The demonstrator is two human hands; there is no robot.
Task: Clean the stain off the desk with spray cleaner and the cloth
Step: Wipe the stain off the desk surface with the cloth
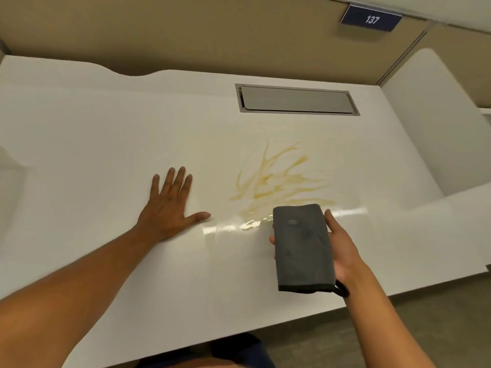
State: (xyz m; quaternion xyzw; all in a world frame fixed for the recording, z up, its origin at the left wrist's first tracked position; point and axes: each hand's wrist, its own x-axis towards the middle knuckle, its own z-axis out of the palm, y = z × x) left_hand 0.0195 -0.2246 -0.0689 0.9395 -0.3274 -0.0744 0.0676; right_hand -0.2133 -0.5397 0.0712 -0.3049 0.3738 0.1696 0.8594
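Observation:
A yellow-brown streaky stain spreads across the middle right of the white desk, with a wet glossy patch at its near edge. My right hand holds a folded dark grey cloth just above the desk, at the near side of the stain; the cloth shows a few damp spots. My left hand lies flat on the desk, palm down with fingers spread, to the left of the stain and apart from it. No spray cleaner bottle is in view.
A grey metal cable hatch is set into the desk behind the stain. Beige partition walls run along the back, with a blue sign reading 137 at the top right. A white side panel stands at the right.

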